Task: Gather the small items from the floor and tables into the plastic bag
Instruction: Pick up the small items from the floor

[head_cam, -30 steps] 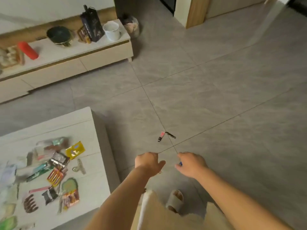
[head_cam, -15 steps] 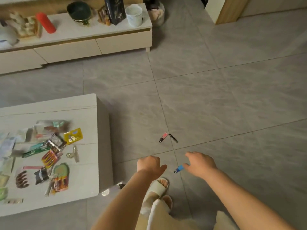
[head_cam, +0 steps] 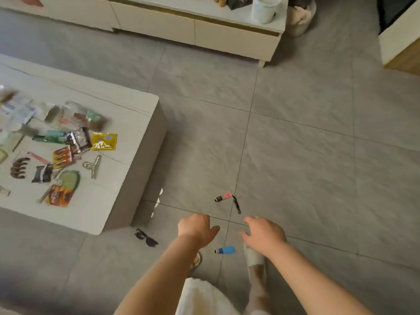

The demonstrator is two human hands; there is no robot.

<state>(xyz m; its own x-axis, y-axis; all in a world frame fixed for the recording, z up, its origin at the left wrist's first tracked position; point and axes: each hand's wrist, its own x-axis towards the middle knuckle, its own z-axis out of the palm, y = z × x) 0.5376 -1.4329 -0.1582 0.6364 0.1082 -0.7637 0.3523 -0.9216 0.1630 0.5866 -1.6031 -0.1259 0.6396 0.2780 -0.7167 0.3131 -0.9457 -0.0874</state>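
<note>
Nearest the camera, two bare forearms reach forward over a pale garment and slippered feet. The left hand [head_cam: 197,228] is seen from the back, its fingers curled under toward the palm with the thumb jutting right; whether it holds anything cannot be told. The right hand [head_cam: 264,234] hangs with fingers loosely bent and slightly spread, touching nothing.

On the floor [head_cam: 318,167], smooth grey stone-look tiles with thin dark grout lines, a small blue tube [head_cam: 225,250] with a dark cap lies between the two hands and just below them. Left of the blue tube, near the desk corner, lie black sunglasses [head_cam: 146,238]. Beyond the blue tube, past the hands, a short pink tube [head_cam: 223,196] with a dark cap lies flat, and just right of it a thin black strip [head_cam: 236,204], too blurred to name.

Far left of the blue tube stands the desk [head_cam: 127,114], a low pale block with a matte top and rounded corner. On it are scattered small items: a shiny yellow sachet [head_cam: 104,141], a metal clip [head_cam: 94,165], a dark brown claw clip [head_cam: 18,167], crinkled foil packets and clear wrappers, many blurred.

Farthest, beyond the blue tube, a long cream cabinet [head_cam: 193,26] with flat drawer fronts carries a white cup [head_cam: 264,6]. No plastic bag shows.
</note>
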